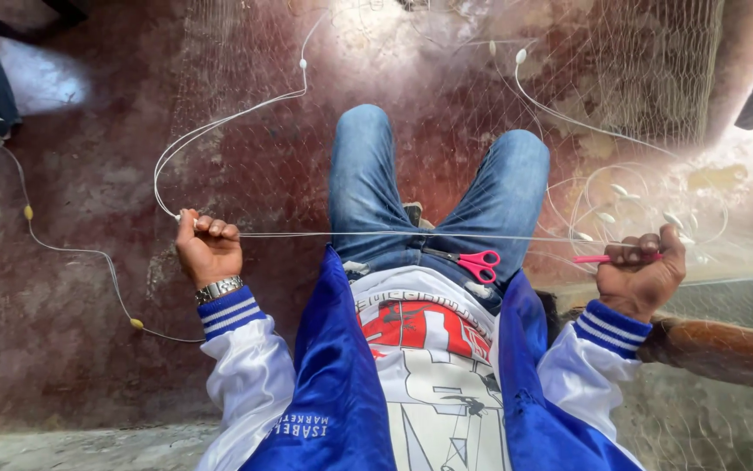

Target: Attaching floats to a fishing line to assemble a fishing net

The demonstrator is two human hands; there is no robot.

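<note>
A thin white cord (411, 235) is held taut between both fists, stretched across the lap. The left hand (209, 249) is clenched around the cord's end, a metal wristwatch (219, 289) worn just below it. The right hand (641, 270) is clenched on the cord and a slim pink netting needle (593, 259). Red-handled scissors (471, 261) are laid on the jeans between the hands, nearer the right. Fine translucent fishing net (638, 96) is spread over the reddish floor (62, 331) beyond both hands.
</note>
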